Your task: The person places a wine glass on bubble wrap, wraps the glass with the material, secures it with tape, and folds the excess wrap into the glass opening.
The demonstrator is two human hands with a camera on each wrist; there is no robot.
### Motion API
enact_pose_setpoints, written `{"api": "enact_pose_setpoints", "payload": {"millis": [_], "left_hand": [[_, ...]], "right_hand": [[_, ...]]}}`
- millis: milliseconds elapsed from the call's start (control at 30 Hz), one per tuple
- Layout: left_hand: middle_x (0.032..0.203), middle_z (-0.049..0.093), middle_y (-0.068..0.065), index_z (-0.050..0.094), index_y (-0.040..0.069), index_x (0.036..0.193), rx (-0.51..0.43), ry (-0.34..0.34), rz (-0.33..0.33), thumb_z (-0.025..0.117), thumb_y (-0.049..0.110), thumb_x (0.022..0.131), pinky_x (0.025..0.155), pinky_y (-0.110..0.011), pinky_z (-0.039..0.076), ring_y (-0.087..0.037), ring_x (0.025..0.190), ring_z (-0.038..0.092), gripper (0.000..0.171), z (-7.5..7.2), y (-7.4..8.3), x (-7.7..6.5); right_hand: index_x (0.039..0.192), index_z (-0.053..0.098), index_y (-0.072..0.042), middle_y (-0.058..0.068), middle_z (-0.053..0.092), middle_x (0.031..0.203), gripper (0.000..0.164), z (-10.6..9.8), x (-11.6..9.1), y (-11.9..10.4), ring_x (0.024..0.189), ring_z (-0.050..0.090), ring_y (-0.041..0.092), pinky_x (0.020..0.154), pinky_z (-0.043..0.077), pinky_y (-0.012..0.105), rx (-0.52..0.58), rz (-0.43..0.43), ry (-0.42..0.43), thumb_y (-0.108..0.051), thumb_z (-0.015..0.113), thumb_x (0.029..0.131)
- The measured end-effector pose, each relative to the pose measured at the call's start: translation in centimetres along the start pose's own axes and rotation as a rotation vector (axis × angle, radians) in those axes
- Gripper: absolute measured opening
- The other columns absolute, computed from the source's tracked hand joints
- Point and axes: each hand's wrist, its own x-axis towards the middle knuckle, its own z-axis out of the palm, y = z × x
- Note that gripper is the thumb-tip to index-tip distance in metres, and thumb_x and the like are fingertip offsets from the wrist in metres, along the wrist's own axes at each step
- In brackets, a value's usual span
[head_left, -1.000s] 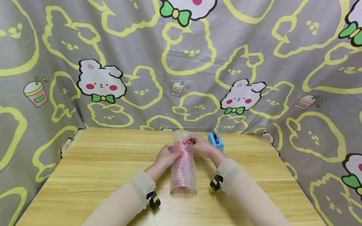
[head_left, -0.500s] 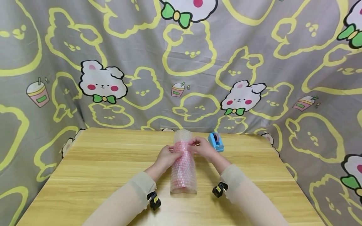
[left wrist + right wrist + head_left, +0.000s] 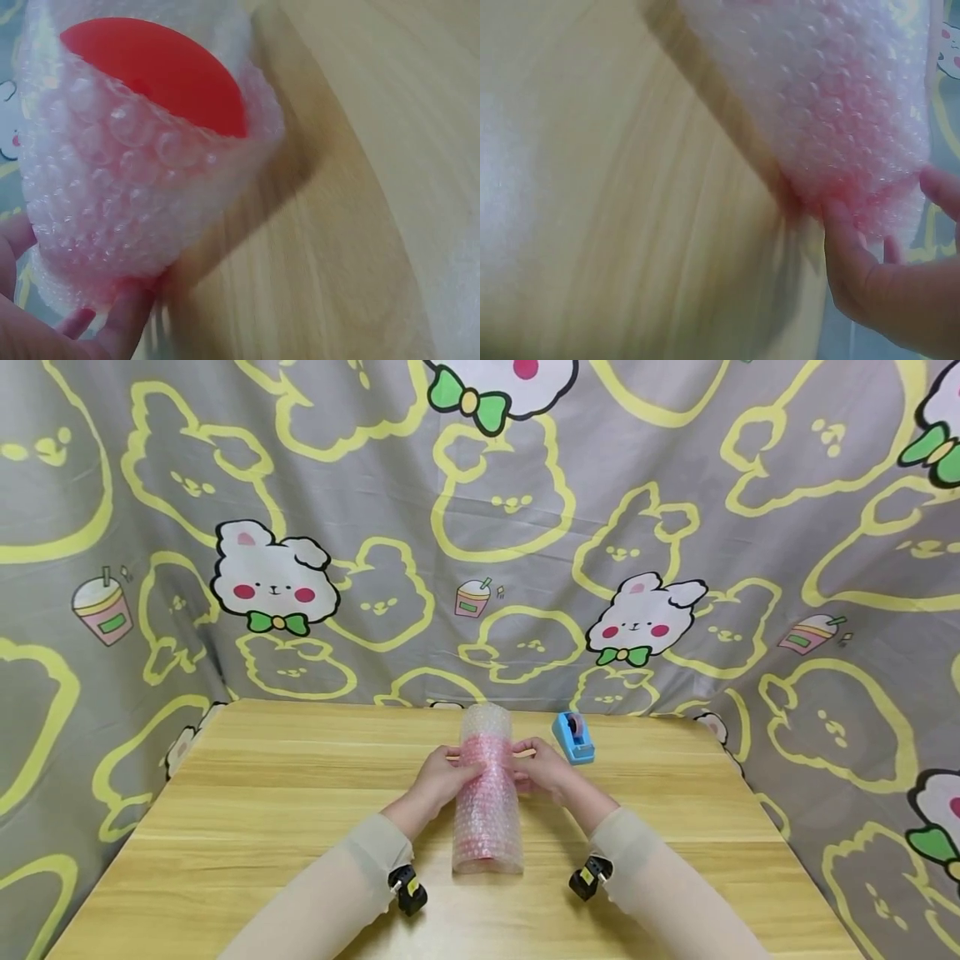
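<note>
A long tube of bubble wrap [image 3: 487,822] lies lengthwise on the table, wrapped around a red thing [image 3: 169,71]. The flat, rounded red end shows inside the wrap's near opening in the left wrist view; the rest shows only as pink through the bubbles, so its kind is unclear. My left hand [image 3: 437,778] grips the tube's left side, thumb over the top and fingers along the edge. On the opposite side, my right hand [image 3: 546,770] holds the tube between thumb and fingers, at about the same height. Its fingertips are partly hidden in the head view.
A blue tape dispenser [image 3: 573,742] with a roll of tape stands beyond my right hand, near the table's back edge. The wooden table [image 3: 285,793] is enclosed at the back and sides by a grey patterned curtain [image 3: 405,485].
My right hand has slid from the top of the bubble wrap down to its right side, moving right and slightly nearer. My left hand has stayed in place.
</note>
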Motion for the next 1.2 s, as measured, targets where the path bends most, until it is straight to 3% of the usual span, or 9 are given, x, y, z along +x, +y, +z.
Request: {"api": "enact_pose_setpoints", "payload": {"millis": [200, 433, 567, 933, 1067, 1200], "left_hand": [[0.117, 0.058, -0.023, 0.047, -0.007, 0.129, -0.025, -0.018, -0.025, 0.075, 0.014, 0.088, 0.086, -0.039, 0.057, -0.032, 0.103, 0.064, 0.053, -0.2, 0.1, 0.1], [0.112, 0.061, -0.022, 0.047, -0.008, 0.128, 0.057, -0.021, 0.039, 0.075, 0.018, 0.090, 0.084, -0.040, 0.057, -0.030, 0.099, 0.065, 0.054, 0.0, 0.2, -0.2], [0.112, 0.062, -0.021, 0.047, -0.008, 0.129, 0.099, -0.025, 0.061, 0.074, 0.023, 0.091, 0.084, -0.040, 0.057, -0.030, 0.100, 0.064, 0.056, 0.0, 0.1, -0.3], [0.115, 0.059, -0.021, 0.049, -0.008, 0.129, 0.078, -0.040, 0.035, 0.062, 0.031, 0.096, 0.079, -0.038, 0.057, -0.028, 0.097, 0.064, 0.053, -0.3, 0.4, -0.2], [0.119, 0.057, -0.023, 0.045, -0.009, 0.133, 0.016, -0.065, 0.003, 0.065, 0.027, 0.095, 0.082, -0.039, 0.057, -0.029, 0.099, 0.064, 0.056, -0.6, 0.2, 0.1], [0.126, 0.054, -0.025, 0.038, -0.008, 0.139, -0.082, -0.099, -0.079, 0.067, 0.029, 0.095, 0.085, -0.040, 0.057, -0.028, 0.102, 0.064, 0.065, -0.8, 0.0, 0.3]], "right_hand": [[0.123, 0.040, -0.002, 0.014, 0.058, 0.102, 0.032, -0.3, 0.2, 0.4, 0.087, 0.063, 0.021, 0.072, 0.058, 0.031, 0.173, 0.051, -0.093, -0.010, 0.059, 0.099], [0.121, 0.053, 0.000, 0.003, 0.067, 0.086, 0.024, -0.7, 0.3, 1.0, 0.084, 0.063, 0.016, 0.076, 0.057, 0.027, 0.256, 0.109, -0.185, -0.014, 0.055, 0.102], [0.127, 0.051, 0.002, 0.003, 0.068, 0.087, 0.032, -0.8, 0.4, 1.2, 0.085, 0.063, 0.017, 0.078, 0.057, 0.029, 0.260, 0.122, -0.172, -0.016, 0.056, 0.102], [0.131, 0.049, 0.003, 0.003, 0.069, 0.091, 0.038, -0.8, 0.7, 1.6, 0.085, 0.063, 0.016, 0.080, 0.055, 0.029, 0.239, 0.123, -0.151, -0.020, 0.057, 0.102], [0.134, 0.047, 0.005, 0.006, 0.068, 0.096, 0.043, -0.8, 0.7, 1.7, 0.090, 0.063, 0.017, 0.085, 0.054, 0.031, 0.235, 0.138, -0.124, -0.022, 0.058, 0.101], [0.130, 0.050, 0.005, 0.009, 0.066, 0.101, 0.042, -0.7, 0.6, 1.7, 0.093, 0.062, 0.020, 0.085, 0.055, 0.032, 0.266, 0.155, -0.120, -0.023, 0.059, 0.101]]}}
